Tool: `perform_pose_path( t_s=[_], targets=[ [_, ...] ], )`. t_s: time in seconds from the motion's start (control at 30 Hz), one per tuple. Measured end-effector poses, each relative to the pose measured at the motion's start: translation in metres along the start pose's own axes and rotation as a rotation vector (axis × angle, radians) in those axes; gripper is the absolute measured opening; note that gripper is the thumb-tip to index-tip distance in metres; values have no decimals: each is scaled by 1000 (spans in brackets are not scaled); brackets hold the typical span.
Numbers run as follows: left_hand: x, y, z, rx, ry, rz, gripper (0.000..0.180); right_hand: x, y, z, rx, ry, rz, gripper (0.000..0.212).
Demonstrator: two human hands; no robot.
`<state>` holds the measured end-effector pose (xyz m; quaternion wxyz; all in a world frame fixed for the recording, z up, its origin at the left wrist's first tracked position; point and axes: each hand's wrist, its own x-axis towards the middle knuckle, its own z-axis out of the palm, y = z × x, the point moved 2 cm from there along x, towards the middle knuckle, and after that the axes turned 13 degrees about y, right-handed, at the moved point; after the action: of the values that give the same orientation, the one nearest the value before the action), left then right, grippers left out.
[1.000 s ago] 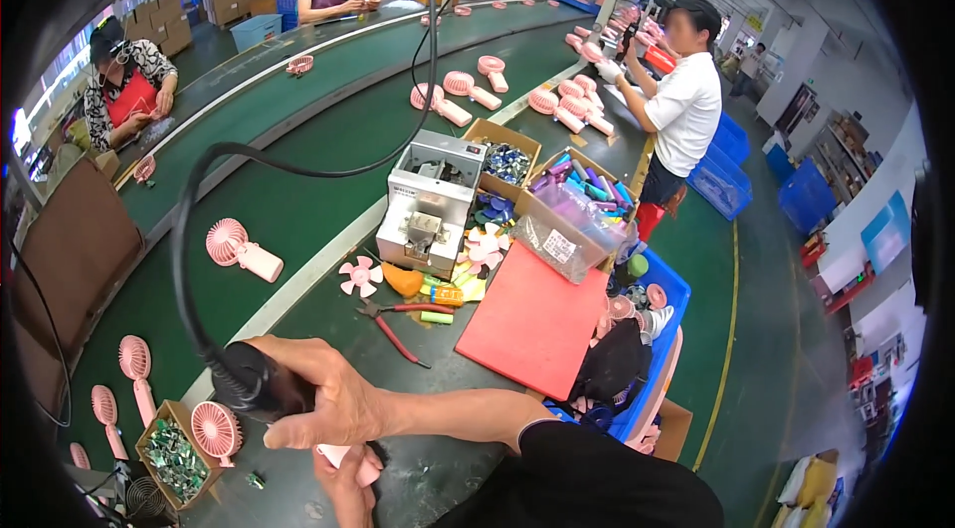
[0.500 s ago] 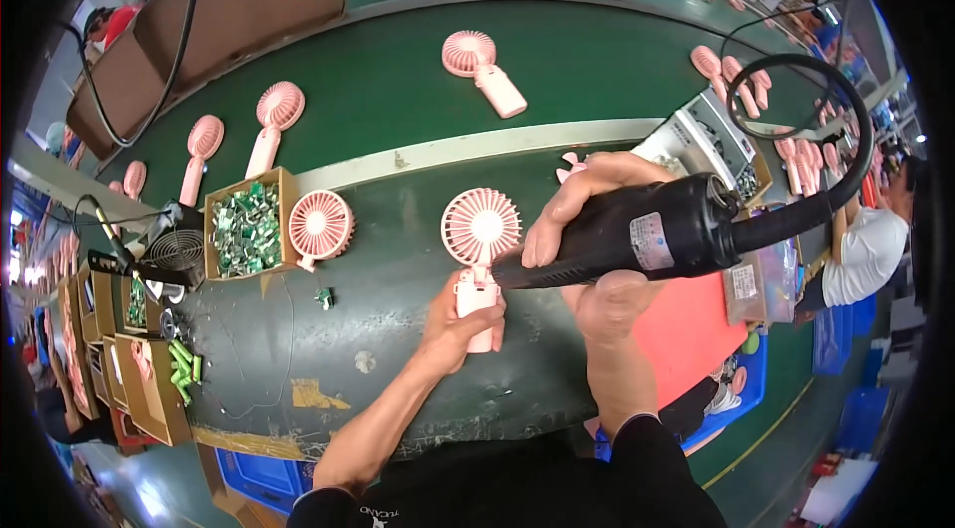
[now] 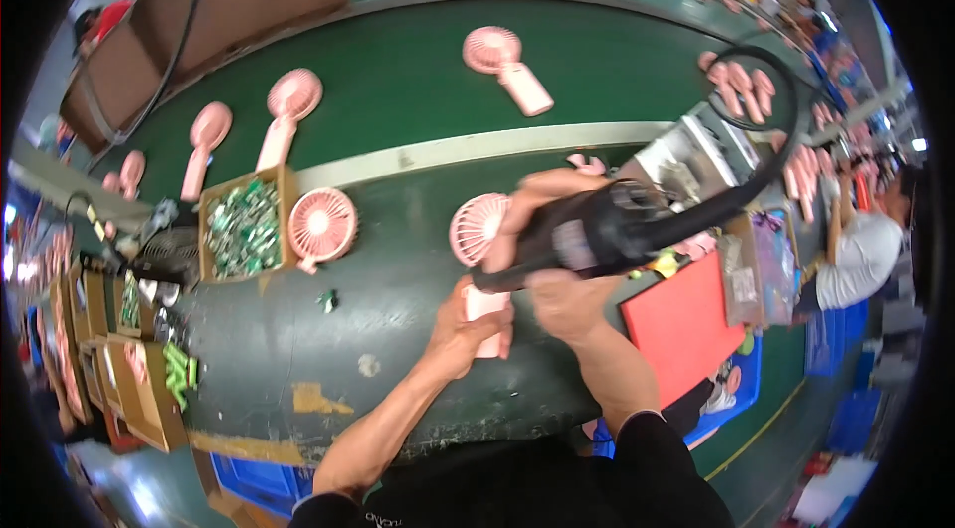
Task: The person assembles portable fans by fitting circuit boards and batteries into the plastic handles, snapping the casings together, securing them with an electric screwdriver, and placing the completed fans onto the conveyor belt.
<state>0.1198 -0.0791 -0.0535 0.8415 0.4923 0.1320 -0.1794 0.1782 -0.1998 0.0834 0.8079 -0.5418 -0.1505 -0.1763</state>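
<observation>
with the left hand (image 3: pixel 460 334) clasping the pink fan (image 3: pixel 479 232) by its handle over the worktable (image 3: pixel 378 299), right hand (image 3: pixel 567 304) wrapped round the black tool (image 3: pixel 589 233), bracing the fan firmly seems wise.

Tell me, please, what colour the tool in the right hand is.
The tool is mostly black, as the head view shows.

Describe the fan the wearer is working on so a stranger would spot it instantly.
Between the green belt and the wearer's body is a dark worktop. Near its middle, the left hand holds a pink fan by its handle, the black tool in the right hand at its neck. Unlike its neighbours beside the box of circuit boards and on the belt, it is held.
</observation>
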Motion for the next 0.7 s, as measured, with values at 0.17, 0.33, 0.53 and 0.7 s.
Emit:
perform_pose_path(
  t_s=[0.17,0.33,0.53,0.7],
  targets=[
    [-7,-5,-8,158,120,-26,40,-4,2,13,-325,-53,-70,64],
    [-7,0,-6,50,134,-53,53,-4,5,26,-148,17,-328,48],
    [-6,2,-2,17,155,-62,49,-3,11,27,-82,123,-338,40],
    [-7,-5,-1,-13,242,20,45,-5,0,24,-47,81,-386,41]
  ],
)
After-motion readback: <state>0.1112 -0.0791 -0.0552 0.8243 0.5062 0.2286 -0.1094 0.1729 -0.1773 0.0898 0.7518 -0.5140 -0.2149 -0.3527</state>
